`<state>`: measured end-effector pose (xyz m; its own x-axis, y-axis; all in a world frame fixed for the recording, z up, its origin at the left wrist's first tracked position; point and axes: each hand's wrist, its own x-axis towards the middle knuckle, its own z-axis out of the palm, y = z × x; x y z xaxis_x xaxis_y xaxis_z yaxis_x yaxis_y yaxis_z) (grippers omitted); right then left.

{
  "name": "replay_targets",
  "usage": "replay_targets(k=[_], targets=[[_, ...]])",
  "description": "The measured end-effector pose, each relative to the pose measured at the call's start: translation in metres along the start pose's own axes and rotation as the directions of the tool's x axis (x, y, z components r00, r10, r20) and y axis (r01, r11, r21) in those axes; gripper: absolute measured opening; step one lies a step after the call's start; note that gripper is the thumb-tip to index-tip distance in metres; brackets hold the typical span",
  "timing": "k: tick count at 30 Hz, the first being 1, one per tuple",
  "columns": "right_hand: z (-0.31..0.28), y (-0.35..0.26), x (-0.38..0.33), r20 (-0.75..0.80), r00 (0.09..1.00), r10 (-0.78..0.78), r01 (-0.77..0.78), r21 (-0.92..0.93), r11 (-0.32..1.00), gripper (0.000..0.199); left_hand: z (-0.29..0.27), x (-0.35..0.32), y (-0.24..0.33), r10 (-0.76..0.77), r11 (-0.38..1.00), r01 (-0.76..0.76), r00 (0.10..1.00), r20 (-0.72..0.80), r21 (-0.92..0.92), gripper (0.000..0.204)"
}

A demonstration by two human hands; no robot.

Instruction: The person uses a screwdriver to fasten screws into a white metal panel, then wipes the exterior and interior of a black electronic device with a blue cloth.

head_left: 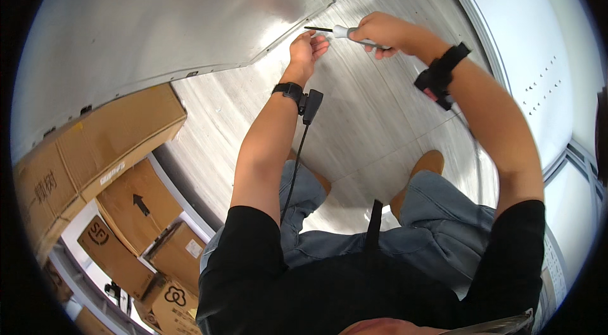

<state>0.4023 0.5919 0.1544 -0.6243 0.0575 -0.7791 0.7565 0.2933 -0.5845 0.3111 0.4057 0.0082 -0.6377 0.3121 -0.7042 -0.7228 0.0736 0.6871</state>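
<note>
Screwdriver (342,32) near the panel's (183,18) edge

Head view: I see the right hand (381,30) wrapped round the screwdriver's handle above the floor (361,120), shaft pointing left, tip near the panel's edge, close to its right corner. The left hand (308,50) sits just beside the tip, lower fingers loosely spread; I cannot tell whether its thumb pinches anything. 1 long box (120,145) lies beside the panel's lower edge.
</note>
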Motion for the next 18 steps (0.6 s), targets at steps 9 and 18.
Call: replay_targets(k=[9, 18], targets=[[0.101, 0.069, 0.056, -0.023, 0.999, 0.034, -0.011, 0.649, 0.761, 0.037, -0.021, 0.050, 0.004, -0.023, 0.999, 0.025, 0.998, 0.050, -0.025, 0.035], [0.144, 0.084, 0.065, -0.104, 0.991, 0.081, 0.041, 0.825, 0.563, 0.043, -0.019, 0.058, -0.001, 0.054, 0.998, -0.056, 0.996, 0.072, 0.027, 0.034]])
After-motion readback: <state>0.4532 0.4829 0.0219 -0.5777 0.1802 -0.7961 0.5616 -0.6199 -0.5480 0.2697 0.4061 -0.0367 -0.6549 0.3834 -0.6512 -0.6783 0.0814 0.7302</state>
